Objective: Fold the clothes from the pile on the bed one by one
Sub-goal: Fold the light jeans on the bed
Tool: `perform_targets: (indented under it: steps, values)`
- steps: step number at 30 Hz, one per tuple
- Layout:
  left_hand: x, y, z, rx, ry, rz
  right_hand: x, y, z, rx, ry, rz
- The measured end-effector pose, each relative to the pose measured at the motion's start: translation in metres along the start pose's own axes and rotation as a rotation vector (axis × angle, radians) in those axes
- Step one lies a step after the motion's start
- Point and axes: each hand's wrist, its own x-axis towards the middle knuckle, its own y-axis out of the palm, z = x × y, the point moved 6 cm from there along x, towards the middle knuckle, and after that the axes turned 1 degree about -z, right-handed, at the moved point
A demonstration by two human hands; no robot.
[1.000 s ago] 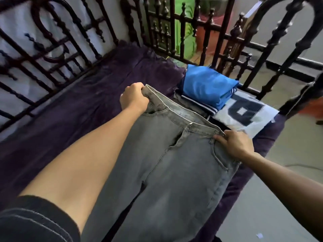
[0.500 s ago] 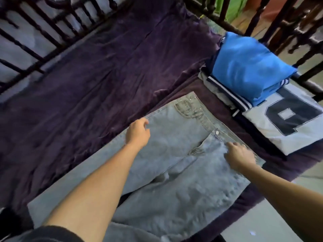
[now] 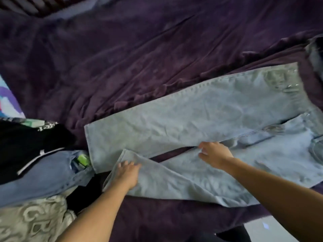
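Note:
A pair of pale grey jeans lies spread flat across the purple bedspread, waistband at the right, leg hems at the left. My left hand rests flat on the near leg close to its hem, fingers spread. My right hand presses with straight fingers on the inner seam of the near leg, just below the far leg. The pile of unfolded clothes sits at the left: blue jeans, a black garment and a patterned cream cloth.
The bed's near edge runs along the bottom right, with pale floor beyond it. A bit of dark railing shows at the top left. A colourful cloth lies at the left edge.
My view has swung left and down from the waistband to the legs. Both hands slid from the waist area along the jeans toward the legs; the folded stack has left the view.

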Motion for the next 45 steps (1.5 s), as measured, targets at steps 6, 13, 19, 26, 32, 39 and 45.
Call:
perform_targets:
  steps: [6, 13, 19, 26, 32, 39, 45]
  values:
    - [-0.016, 0.062, 0.073, -0.403, -0.174, -0.185, -0.003, 0.120, 0.111, 0.093, -0.013, 0.189]
    - [-0.031, 0.112, 0.114, -0.845, -0.269, -0.151, -0.052, 0.185, 0.185, -0.059, -0.225, 0.297]
    - [-0.069, 0.179, 0.127, -1.453, -0.624, 0.074, -0.100, 0.232, 0.168, -0.279, -0.221, 0.692]
    - [-0.053, 0.179, 0.107, -1.421, -0.787, -0.065, -0.071, 0.231, 0.159, -0.185, -0.209, 0.488]
    - [-0.075, 0.180, 0.132, -0.927, -0.633, -0.160, -0.083, 0.232, 0.129, -0.066, -0.035, 0.501]
    - [-0.065, 0.090, 0.052, -0.722, -0.281, -0.237, -0.097, 0.121, 0.018, -0.091, 0.201, 0.161]
    - [-0.064, 0.030, -0.131, -0.566, 0.084, -0.187, -0.135, 0.033, -0.145, 0.288, 0.536, -0.260]
